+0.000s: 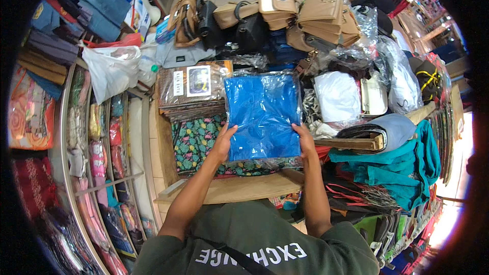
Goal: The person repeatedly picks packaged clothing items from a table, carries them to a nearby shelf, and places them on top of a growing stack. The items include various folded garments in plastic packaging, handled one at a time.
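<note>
A folded blue cloth item in clear plastic wrap lies flat between my hands, in the middle of the head view. My left hand grips its left edge, the thumb on top of the plastic. On the opposite edge, my right hand holds it the same way. Beneath and to the left shows dark floral-patterned fabric. Just left of the blue package is a stack of plastic-wrapped brown patterned cloths bearing printed labels. The fingers under the package are hidden.
Tan and black handbags stand behind. White wrapped items, rolled denim and teal cloth lie at right. A wooden board edges the near side. A glass-sided display case stands at left.
</note>
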Demonstrator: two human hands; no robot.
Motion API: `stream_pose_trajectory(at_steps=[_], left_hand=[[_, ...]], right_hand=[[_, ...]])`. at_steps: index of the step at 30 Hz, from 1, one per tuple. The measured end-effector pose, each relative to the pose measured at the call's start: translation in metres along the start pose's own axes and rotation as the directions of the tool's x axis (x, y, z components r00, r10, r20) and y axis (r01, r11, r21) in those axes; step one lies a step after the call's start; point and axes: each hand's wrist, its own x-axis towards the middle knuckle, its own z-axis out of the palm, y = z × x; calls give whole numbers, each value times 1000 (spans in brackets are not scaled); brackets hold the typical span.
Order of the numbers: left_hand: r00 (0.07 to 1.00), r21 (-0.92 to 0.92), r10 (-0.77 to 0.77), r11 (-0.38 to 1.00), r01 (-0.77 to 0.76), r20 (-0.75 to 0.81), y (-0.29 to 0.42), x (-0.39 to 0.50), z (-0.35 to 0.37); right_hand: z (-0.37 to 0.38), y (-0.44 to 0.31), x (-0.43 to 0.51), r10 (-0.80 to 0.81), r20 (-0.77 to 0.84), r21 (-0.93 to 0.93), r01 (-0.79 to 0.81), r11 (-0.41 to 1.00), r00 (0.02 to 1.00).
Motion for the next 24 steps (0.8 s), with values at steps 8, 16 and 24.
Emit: stream_pose_trajectory(at_steps=[8, 16, 24], left_hand=[[981, -183, 191, 964, -191, -18, 51, -109, 3], [835, -70, 546, 832, -550, -66, 101, -258, -27], [746, -84, 591, 764, -640, -306, 71, -479, -104]], right_hand=[[54, -26, -46, -130, 247, -31, 142, 989, 960], [156, -26, -110, -195, 510, 79, 180, 981, 838], [250, 71, -195, -80, 716, 83, 30, 996, 693]])
